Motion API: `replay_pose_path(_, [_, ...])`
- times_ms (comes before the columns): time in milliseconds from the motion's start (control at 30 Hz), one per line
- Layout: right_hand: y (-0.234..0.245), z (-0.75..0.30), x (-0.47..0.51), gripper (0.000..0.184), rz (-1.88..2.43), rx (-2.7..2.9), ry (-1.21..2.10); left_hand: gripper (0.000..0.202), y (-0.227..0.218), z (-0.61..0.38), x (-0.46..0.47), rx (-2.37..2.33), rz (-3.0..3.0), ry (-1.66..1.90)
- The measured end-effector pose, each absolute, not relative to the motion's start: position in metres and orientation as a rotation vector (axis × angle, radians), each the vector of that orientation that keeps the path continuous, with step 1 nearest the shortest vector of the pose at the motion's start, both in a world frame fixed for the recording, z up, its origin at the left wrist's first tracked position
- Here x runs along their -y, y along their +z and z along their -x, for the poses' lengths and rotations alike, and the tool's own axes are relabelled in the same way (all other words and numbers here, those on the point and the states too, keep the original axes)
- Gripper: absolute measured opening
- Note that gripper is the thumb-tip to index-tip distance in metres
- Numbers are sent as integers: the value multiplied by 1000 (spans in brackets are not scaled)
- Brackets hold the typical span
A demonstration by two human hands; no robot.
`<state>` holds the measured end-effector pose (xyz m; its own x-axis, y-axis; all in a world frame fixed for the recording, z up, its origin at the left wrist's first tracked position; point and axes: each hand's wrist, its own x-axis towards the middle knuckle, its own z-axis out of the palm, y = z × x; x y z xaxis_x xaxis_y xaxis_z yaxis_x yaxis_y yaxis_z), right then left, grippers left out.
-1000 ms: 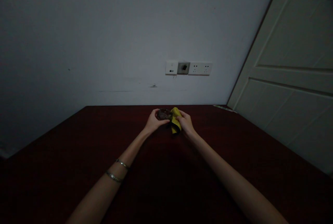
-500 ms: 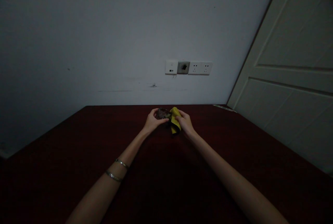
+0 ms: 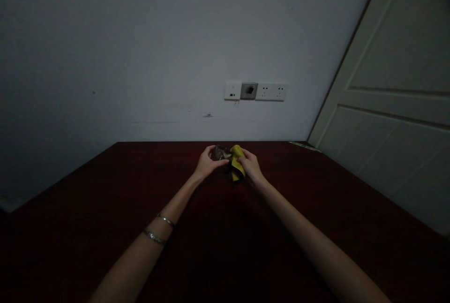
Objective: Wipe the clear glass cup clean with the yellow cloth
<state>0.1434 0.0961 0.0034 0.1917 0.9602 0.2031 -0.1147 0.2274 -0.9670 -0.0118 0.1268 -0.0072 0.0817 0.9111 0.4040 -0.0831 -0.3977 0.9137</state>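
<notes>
Both my arms reach out over a dark red table (image 3: 105, 228). My left hand (image 3: 207, 164) is closed around a small dark, glassy object (image 3: 220, 153); the dim light hides what it is. My right hand (image 3: 250, 166) pinches a yellow cloth (image 3: 237, 167) and presses it against the right side of that object. The cloth's lower part hangs down between my hands. Two thin bracelets (image 3: 158, 230) sit on my left forearm.
A white wall stands right behind the table, with a row of sockets and a switch plate (image 3: 256, 91) above my hands. A pale panelled door (image 3: 397, 106) fills the right side. A thin light strip (image 3: 303, 146) lies at the table's far right corner.
My hands stay in almost the same place; the yellow cloth shifts slightly against the dark object. The view has drifted a little.
</notes>
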Motion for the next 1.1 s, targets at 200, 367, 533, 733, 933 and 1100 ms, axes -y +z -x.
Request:
replay_pose_path(200, [3,-140,-92,43,1032,1069,1037,68,-4,12,-123,-892,-1534,1447])
replay_pose_path(367, [3,-138,-90,40,1035,1056,1085,67,0,13,-119,-873,-1526,1435])
replay_pose_path(533, [6,-137,-87,37,1031,1046,1138,70,2,12,-117,-864,-1519,1451])
replay_pose_path(733, [9,-136,-84,31,1029,1036,1201,70,2,12,-118,-837,-1521,1446])
replay_pose_path(933, [8,-136,-83,31,1025,1028,1228,65,3,12,-116,-801,-1512,1441])
replay_pose_path(1100, [9,-136,-83,29,1028,1019,1249,67,4,11,-115,-796,-1500,1440])
